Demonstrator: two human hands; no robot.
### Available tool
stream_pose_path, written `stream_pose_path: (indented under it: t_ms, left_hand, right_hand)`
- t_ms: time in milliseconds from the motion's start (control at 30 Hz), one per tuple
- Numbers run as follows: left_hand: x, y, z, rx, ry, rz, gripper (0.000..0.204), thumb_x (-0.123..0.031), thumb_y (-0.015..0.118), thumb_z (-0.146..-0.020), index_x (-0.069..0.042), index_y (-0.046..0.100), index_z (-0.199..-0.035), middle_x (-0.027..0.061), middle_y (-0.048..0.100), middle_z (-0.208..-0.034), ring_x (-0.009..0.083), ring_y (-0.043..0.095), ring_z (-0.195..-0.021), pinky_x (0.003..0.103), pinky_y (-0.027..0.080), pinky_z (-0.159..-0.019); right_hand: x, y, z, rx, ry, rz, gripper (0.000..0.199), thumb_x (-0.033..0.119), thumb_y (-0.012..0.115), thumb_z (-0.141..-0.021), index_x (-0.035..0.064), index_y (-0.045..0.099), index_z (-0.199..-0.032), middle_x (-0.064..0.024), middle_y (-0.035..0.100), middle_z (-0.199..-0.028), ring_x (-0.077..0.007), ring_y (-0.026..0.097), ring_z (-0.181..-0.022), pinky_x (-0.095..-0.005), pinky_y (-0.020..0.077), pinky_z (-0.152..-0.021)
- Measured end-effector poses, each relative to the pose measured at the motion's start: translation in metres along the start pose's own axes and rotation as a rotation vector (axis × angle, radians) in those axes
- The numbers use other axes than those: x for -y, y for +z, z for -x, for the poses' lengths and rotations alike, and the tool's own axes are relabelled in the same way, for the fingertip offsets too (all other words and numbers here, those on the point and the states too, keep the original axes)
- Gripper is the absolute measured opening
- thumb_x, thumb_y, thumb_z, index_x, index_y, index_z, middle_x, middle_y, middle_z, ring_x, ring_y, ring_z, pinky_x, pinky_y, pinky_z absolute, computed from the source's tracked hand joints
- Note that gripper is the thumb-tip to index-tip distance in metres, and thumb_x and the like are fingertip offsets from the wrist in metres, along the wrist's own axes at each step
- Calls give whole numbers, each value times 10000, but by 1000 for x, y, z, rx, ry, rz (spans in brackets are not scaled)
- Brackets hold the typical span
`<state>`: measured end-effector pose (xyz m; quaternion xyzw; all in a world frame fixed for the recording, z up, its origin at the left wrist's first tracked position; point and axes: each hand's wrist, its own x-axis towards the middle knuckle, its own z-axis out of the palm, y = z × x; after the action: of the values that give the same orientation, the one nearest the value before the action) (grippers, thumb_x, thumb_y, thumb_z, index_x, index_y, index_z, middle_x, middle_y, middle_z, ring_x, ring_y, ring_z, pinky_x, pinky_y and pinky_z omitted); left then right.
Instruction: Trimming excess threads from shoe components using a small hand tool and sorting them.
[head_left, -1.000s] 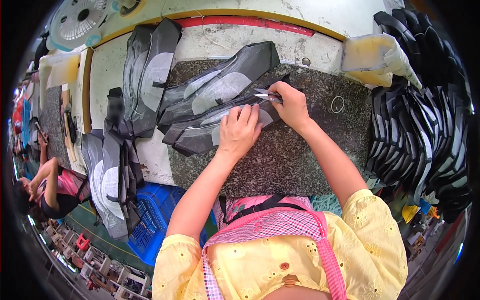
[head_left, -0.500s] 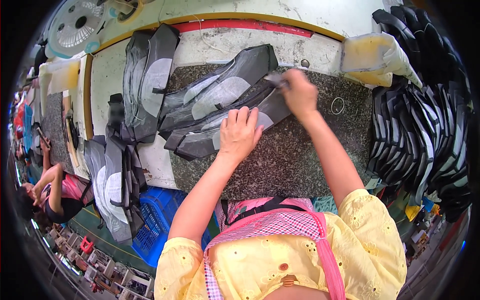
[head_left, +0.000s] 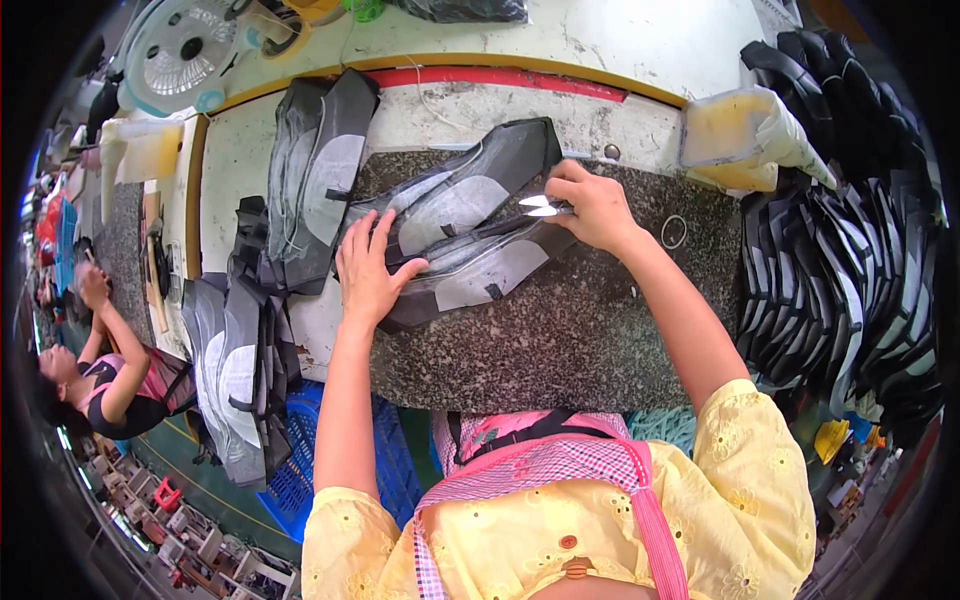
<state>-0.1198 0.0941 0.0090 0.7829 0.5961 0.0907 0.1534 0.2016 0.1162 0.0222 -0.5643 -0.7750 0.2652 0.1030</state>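
Observation:
Two black fabric panels with grey-white half-round patches lie side by side in front of me, a near panel (head_left: 500,268) and a far panel (head_left: 455,212). My left hand (head_left: 366,272) rests on their left part, fingers spread and palm down. In my right hand (head_left: 594,207) is a pair of small thread snips (head_left: 543,206), fingers wrapped round its handles. The bright blades point left and stand apart, over the right part of the near panel. White thread or seam lines run along the panels.
Under the panels is a speckled stone slab (head_left: 560,340). More black panels lie at the left (head_left: 325,170) and hang over the table edge (head_left: 225,370). A tall stack (head_left: 840,280) stands right, near a plastic container (head_left: 735,135). A blue crate (head_left: 395,450) is below; another person (head_left: 120,370) sits left.
My left hand has slid left along the near panel, its fingers now more spread. My right hand has come slightly nearer, and the snips' blades now show clearly. The view has shifted a little.

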Motion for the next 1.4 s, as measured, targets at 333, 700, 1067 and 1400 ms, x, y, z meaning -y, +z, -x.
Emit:
stream_pose_path:
  t_ms: [333, 700, 1067, 1400]
  left_hand:
    - [-12, -5, -6, 88, -83, 117, 742, -441, 787, -566, -112, 461, -1146, 116, 375, -1265, 313, 314, -1238, 636, 210, -962]
    - [-37, -25, 40, 327, 31, 100, 690, -390, 789, -542, -83, 526, -1101, 102, 530, -1068, 298, 467, -1047, 443, 309, -941]
    - [-72, 4, -51, -343, 50, 139, 140, -195, 632, -786, -58, 641, -818, 102, 594, -831, 294, 526, -870, 375, 432, -749]
    - [-156, -29, -6, 180, 51, 640, 142, -103, 462, -850, -37, 586, -864, 160, 626, -797, 337, 599, -782, 447, 463, -700]
  right_hand:
    - [-9, -17, -69, 171, -37, 18, 367, 175, 746, -614, 90, 585, -932, -43, 466, -1260, -298, 550, -1001, -396, 445, -829]
    - [16, -4, 22, 214, 131, -25, 354, 223, 765, -575, 103, 585, -855, -47, 538, -1039, -289, 597, -846, -393, 477, -739]
    - [68, 12, -51, -153, 121, -62, 232, 294, 639, -769, 132, 596, -929, -58, 609, -889, -288, 613, -786, -388, 487, -676]
    - [82, -47, -16, -422, -668, -250, 258, 276, 504, -870, 67, 623, -963, -75, 640, -870, -246, 612, -736, -337, 470, -649]
